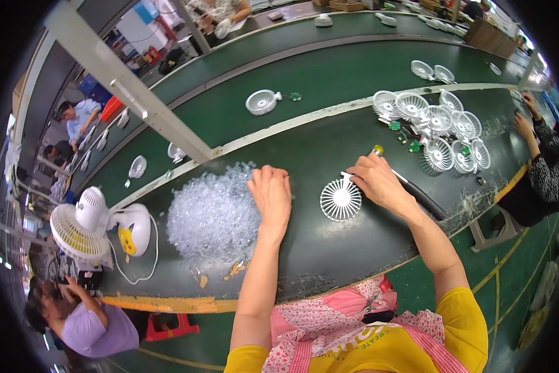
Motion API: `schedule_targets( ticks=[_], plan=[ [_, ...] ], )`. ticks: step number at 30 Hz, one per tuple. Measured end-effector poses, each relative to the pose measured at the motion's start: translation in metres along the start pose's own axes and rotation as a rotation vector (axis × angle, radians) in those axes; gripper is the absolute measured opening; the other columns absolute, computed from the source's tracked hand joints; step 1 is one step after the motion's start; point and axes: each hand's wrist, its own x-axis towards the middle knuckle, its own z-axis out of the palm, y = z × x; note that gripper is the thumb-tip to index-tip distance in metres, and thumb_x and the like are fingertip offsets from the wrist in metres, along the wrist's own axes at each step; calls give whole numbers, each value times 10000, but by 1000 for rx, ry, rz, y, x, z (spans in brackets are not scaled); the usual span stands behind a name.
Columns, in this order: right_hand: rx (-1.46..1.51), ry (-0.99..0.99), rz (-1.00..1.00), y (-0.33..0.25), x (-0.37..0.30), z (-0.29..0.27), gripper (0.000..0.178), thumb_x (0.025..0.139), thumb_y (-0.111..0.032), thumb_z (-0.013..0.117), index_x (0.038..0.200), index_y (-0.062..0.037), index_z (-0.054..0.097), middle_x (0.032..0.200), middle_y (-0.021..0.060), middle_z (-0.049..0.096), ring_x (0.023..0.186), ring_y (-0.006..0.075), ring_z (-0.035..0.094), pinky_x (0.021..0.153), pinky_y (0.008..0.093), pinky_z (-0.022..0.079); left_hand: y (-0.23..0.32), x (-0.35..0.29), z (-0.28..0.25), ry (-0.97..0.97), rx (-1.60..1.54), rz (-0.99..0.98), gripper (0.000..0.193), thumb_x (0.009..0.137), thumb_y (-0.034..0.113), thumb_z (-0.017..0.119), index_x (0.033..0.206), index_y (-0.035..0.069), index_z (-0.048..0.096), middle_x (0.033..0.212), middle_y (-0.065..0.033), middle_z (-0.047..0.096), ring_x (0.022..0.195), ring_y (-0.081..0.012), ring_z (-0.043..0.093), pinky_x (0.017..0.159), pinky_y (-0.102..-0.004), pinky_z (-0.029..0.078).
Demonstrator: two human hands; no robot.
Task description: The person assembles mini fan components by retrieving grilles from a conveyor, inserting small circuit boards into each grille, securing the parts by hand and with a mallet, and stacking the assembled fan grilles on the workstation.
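- Two bare hands work over the dark green tabletop (pixel 310 248), forearms rising from the lower edge of the frame.
- Left hand (pixel 271 193): centre of the frame, back upward, wrist nearly straight, fingers curled down at the right edge of a heap of small clear plastic pieces (pixel 211 214). Fingertips hidden; whether a piece is held cannot be told.
- Right hand (pixel 376 179): right of centre, forearm slanting up and left, fingers bent and close together, fingertips at the neck of a round white plastic fan grille (pixel 341 196). Whether they grip it cannot be told.
- Grille position: flat on the tabletop, between the hands, nearer the right.
- Black rod-shaped tool (pixel 424 198): lies diagonally just beside the right hand and forearm.
- Upper right: overlapping cluster of white grilles (pixel 439 118) with small green circuit boards (pixel 414 146).
- Left: white desk fan (pixel 92 205) with a looped white cord (pixel 157 248), near the heap.
- Obstruction: grey metal post (pixel 130 93), upper left, blocks part of the green conveyor belt (pixel 335 65) from view.
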Motion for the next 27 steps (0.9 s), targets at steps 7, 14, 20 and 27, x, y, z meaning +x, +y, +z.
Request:
schedule_targets(
  ticks=[7,14,20,27],
  plan=[
    [141,81,32,-11,-4,6,76,871,-90,654,933,-52,676,871,84,580,897,282,526,806,393,384,8,7,-7,162,-230,9,94,826,78,731,908,73,685,962,-42,646,994,-263,559,854,-390,399],
    [600,140,117,-33,-6,12,137,957,-95,594,1060,-21,541,995,139,648,909,310,638,794,392,502,31,-4,-6,-239,-1496,-630,191,947,149,668,1101,36,681,1039,-55,702,944,-87,606,784,-238,418],
    [687,251,140,-37,-8,12,160,973,-115,595,1073,5,560,911,148,683,790,289,687,675,362,536,46,-8,-2,-368,-1723,-834,260,939,155,682,1152,8,672,1049,-80,703,940,-118,625,815,-250,472],
    [684,264,141,-39,-6,11,154,969,-99,595,1070,11,557,895,166,685,794,310,695,669,376,537,53,-11,-4,-368,-1613,-782,268,955,117,649,1189,-15,666,1088,-101,704,989,-154,651,912,-285,510]
  ],
)
